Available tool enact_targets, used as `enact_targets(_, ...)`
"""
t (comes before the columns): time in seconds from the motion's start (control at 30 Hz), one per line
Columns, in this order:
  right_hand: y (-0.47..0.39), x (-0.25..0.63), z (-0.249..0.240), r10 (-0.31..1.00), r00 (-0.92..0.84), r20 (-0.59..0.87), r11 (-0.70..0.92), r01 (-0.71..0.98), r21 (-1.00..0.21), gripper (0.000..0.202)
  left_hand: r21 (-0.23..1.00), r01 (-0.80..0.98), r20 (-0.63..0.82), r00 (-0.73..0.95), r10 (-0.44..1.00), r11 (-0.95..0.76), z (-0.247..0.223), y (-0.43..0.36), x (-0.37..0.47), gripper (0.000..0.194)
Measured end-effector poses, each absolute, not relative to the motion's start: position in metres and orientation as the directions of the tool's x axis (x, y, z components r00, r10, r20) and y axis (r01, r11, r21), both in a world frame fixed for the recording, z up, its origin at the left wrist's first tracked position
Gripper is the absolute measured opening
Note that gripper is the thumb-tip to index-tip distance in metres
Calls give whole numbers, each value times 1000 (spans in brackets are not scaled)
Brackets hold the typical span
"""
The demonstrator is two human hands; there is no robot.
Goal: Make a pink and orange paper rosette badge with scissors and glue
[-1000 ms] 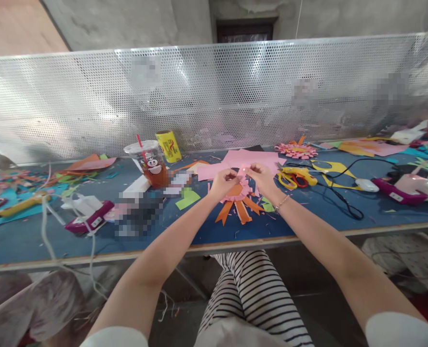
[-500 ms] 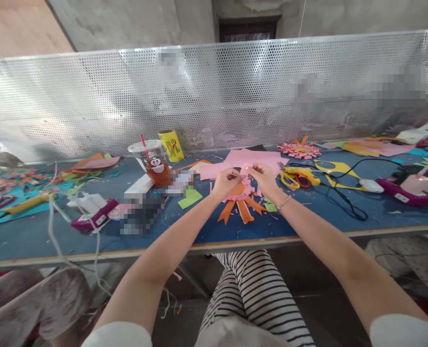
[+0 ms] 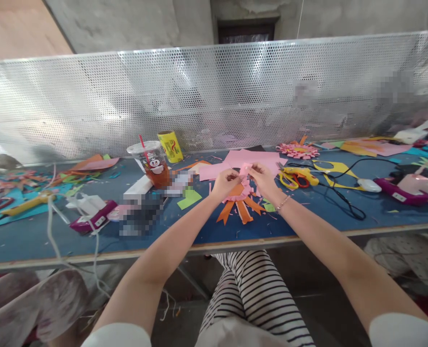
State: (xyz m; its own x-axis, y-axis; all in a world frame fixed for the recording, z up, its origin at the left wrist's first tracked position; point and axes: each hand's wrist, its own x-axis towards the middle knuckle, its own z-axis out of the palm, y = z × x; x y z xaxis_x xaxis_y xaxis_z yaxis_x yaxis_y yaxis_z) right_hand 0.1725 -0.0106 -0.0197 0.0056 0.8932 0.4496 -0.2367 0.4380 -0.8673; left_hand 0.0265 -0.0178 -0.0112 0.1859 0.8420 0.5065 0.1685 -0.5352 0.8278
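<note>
In the head view my left hand (image 3: 228,182) and my right hand (image 3: 260,177) are close together over the middle of the table. My right hand pinches a small pink paper piece (image 3: 246,168). The left fingertips are pressed together near its lower left side; whether they grip it is too small to tell. Just below the hands lies a paper rosette (image 3: 240,193) with a pink fringed edge, an orange centre and orange tails (image 3: 243,212). Pink sheets (image 3: 235,158) lie behind the hands.
A drink cup (image 3: 156,166) and yellow packet (image 3: 170,147) stand left. Yellow scissors (image 3: 289,179), a pink rosette (image 3: 298,150) and a black cable (image 3: 347,208) lie right. Glue gun (image 3: 28,205) far left. A perforated metal screen (image 3: 199,96) rises behind. Another person's legs show lower left.
The view has shifted very slightly. Both hands keep almost the same position and the same pinched pose at the pink paper.
</note>
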Motion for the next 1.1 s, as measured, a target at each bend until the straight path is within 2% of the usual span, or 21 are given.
enact_targets(0.63,-13,170,-20,883,20,469,457,-271,-848,22,817,214,509,168,844,-536,-14,-15,26,25)
enact_targets(0.73,-8,170,-22,883,-26,468,448,-248,-859,23,820,210,508,162,846,-533,-16,-13,26,24)
enact_targets(0.8,-2,179,-20,884,-120,452,441,-107,-891,25,834,182,501,146,853,-521,-16,-11,25,25)
enact_targets(0.87,6,201,-17,892,-190,410,444,197,-874,30,859,140,479,116,870,-492,-15,-10,23,25)
enact_targets(0.93,15,235,-13,905,-114,410,393,596,-700,30,880,112,454,85,887,-462,-13,-9,21,25)
enact_targets(1.0,23,278,-12,908,34,419,189,858,-478,28,891,108,437,67,897,-442,-12,-8,17,26)
enact_targets(1.07,29,318,-16,866,257,429,-105,932,-346,45,901,108,416,57,908,-420,-13,-5,14,26)
enact_targets(1.1,31,334,-20,849,321,420,-199,930,-309,55,908,104,403,52,914,-406,-14,-3,13,26)
